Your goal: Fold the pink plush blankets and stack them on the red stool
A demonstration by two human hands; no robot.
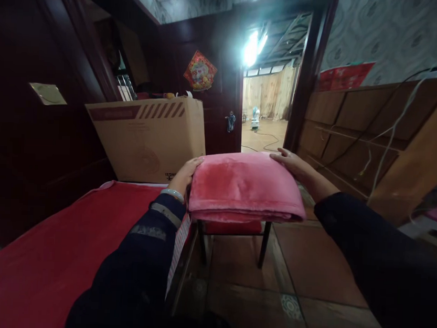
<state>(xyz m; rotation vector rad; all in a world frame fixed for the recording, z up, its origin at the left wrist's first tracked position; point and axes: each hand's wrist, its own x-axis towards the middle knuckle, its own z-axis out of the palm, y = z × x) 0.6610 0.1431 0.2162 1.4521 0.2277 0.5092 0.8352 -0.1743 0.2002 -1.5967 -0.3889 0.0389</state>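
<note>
A folded pink plush blanket [242, 184] is between my two hands, over a small chair with a red seat [234, 227] and dark legs. Whether its underside touches the seat cannot be made out. My left hand [185, 178], with a pale bracelet at the wrist, grips the blanket's far left corner. On the other side my right hand [293, 165] holds the far right edge, fingers on top of the fabric. The blanket's layered fold faces me.
To the left lies a bed with a red cover [94, 231], and a large cardboard box [147, 137] stands behind it. A wooden cabinet [356, 125] with hanging cables is at the right. Beyond the doorway [266, 132] are a fan and a cord on the floor.
</note>
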